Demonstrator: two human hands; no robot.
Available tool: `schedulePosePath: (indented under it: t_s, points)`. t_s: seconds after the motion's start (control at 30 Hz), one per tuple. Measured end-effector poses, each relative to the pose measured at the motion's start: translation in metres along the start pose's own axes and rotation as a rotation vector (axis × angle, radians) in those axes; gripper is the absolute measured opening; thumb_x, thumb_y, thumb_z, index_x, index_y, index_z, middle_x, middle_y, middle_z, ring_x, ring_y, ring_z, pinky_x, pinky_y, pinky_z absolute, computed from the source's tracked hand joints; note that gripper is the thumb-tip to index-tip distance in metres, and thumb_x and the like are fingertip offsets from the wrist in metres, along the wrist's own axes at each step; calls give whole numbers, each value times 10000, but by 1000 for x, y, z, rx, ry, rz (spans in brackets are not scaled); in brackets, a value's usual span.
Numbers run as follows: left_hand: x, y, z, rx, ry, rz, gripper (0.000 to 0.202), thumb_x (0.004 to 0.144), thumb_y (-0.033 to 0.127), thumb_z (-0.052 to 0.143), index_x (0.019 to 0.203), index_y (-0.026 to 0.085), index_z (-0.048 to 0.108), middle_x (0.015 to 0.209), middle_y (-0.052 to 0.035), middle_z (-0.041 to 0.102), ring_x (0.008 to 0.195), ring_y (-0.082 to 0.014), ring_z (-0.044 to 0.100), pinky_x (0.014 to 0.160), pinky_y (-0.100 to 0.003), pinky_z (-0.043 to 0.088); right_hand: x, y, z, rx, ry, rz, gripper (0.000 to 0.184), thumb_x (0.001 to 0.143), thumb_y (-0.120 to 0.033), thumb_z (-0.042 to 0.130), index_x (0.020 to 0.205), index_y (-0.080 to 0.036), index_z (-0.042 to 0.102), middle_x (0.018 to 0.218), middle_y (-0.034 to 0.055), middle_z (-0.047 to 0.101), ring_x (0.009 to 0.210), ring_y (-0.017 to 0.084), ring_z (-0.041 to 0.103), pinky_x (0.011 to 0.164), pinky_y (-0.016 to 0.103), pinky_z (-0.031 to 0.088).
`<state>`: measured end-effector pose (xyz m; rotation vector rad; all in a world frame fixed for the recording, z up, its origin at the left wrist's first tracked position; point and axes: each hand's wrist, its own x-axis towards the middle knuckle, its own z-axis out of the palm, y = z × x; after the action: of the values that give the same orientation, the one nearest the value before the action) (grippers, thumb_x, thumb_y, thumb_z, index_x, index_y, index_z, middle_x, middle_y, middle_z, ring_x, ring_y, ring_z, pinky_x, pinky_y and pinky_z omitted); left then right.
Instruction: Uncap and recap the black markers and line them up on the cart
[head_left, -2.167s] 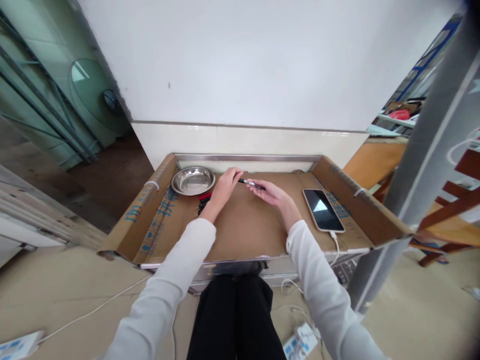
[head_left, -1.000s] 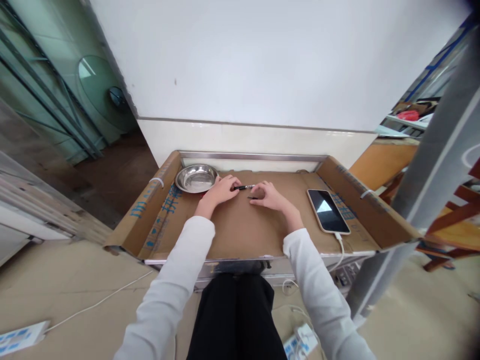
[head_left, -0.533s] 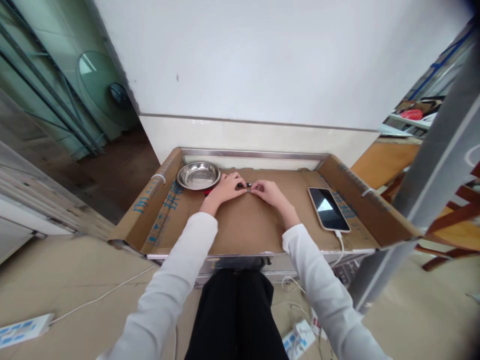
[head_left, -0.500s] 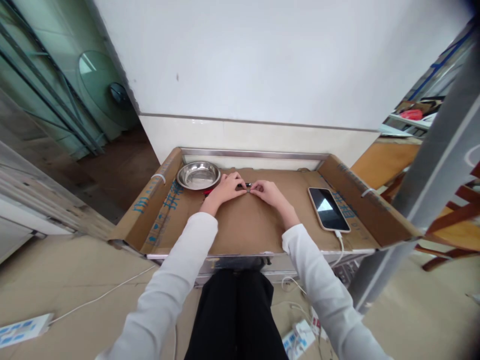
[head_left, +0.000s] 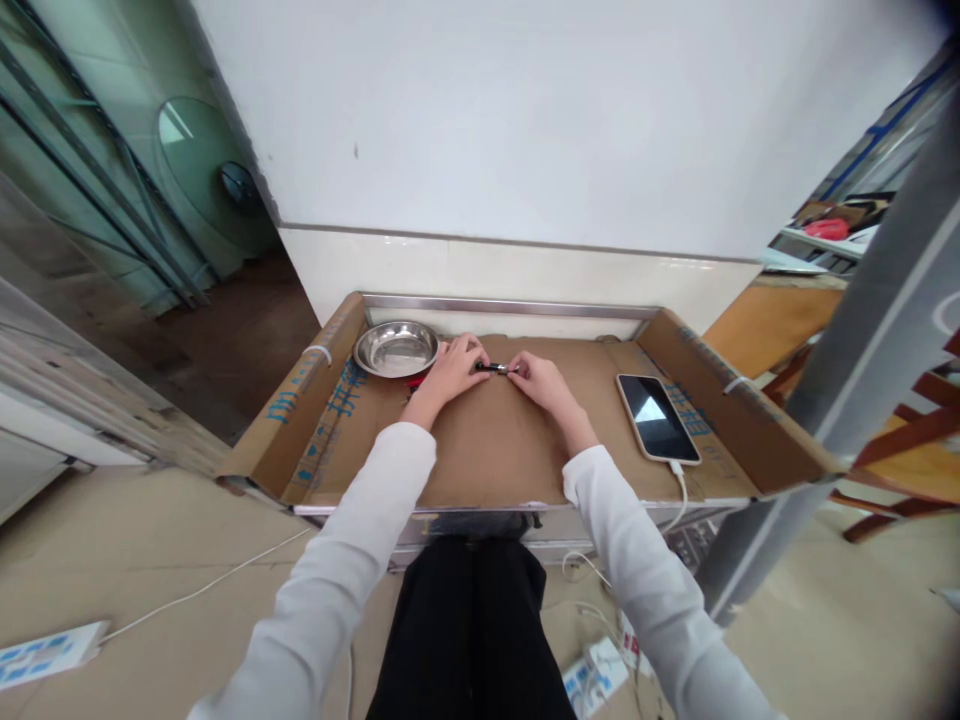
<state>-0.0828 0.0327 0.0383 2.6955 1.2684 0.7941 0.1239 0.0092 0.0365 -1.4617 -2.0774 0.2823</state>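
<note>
A short, slim black-and-silver rod [head_left: 495, 369] lies crosswise between my two hands over the cardboard; it is too small to name. My left hand [head_left: 456, 370] pinches its dark left end, fingers closed. At the silver right end, the fingertips of my right hand [head_left: 541, 382] are pinched together around it. Just left of my left hand, a red object [head_left: 415, 383] shows in part, the rest hidden behind the wrist. A round, shallow metal dish [head_left: 397, 350] stands beside it at the back left.
Brown cardboard [head_left: 502, 455] lines the table, with raised cardboard sides left and right. A phone [head_left: 658, 418] with a white charging cable [head_left: 681, 493] lies on the right. Behind is a white wall [head_left: 495, 130]. Power strips [head_left: 596, 678] and cords lie on the floor.
My hands have moved slightly apart and a little upward, so more of the rod shows between them. The dish and phone have stayed in place.
</note>
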Motion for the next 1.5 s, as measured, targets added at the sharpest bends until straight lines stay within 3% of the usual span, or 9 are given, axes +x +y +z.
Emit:
schedulePosePath:
  t_s: [0.2,0.47,0.63,0.77,0.93,1.1,1.27,1.37,1.5]
  points:
    - [-12,13,-14,-13,63,-78,150,881,265,483,984,224,583,1087,-55,532,1074,-210,497,946,-373,298,-2,0,2,46,0,-25,91,792,-215,544,863,-206,600,676,-10,602,609,123,540,615,218,368]
    - [-99,21,-33,124,183,-372,163,876,310,484,972,236,593,1006,-59,579,958,-230,531,840,-370,371,-1,-5,9,41,-37,-76,84,796,-224,541,854,-201,598,682,-13,599,610,117,533,621,218,360]
    - [-118,21,-33,233,171,-410,210,833,409,554,971,267,624,1043,-70,563,967,-257,494,854,-415,354,-2,-9,8,-15,12,-49,87,810,-202,508,841,-203,589,730,11,612,654,137,542,643,236,368]
    - [-116,27,-35,230,187,-391,199,842,415,543,940,268,636,1058,-72,574,996,-263,493,868,-429,343,-1,-5,9,38,68,-68,121,813,-189,482,875,-203,585,841,40,626,726,152,556,699,260,403]
    - [-95,38,-37,-21,211,-277,234,910,392,443,1011,250,599,1008,-38,642,914,-195,575,882,-366,380,2,-7,8,459,164,94,221,856,-371,463,941,-204,580,852,31,629,661,124,554,665,253,450]
    - [-43,49,-28,-218,166,-131,304,923,427,404,1049,241,609,973,-37,614,856,-156,596,801,-271,447,4,-18,2,1041,-137,230,428,856,-567,415,946,-191,600,817,36,648,615,104,583,564,221,466]
    - [-4,45,-8,-196,193,-15,345,908,406,454,1203,236,514,1041,-48,585,945,-162,583,872,-282,452,6,-12,-1,1300,-59,363,150,851,-318,554,855,-178,610,708,7,649,628,90,606,654,205,505]
    - [0,40,-1,-213,211,26,359,892,407,487,1208,238,501,1049,-54,572,971,-164,577,904,-295,453,7,-9,-4,1321,-44,438,214,900,-322,478,833,-170,612,714,26,662,648,99,617,694,225,526]
    - [-5,35,4,-255,233,102,356,884,409,498,1201,245,506,1061,-58,558,997,-166,574,914,-314,467,5,-12,-8,1303,-167,365,187,865,-318,548,852,-156,640,815,47,685,682,91,613,669,193,524]
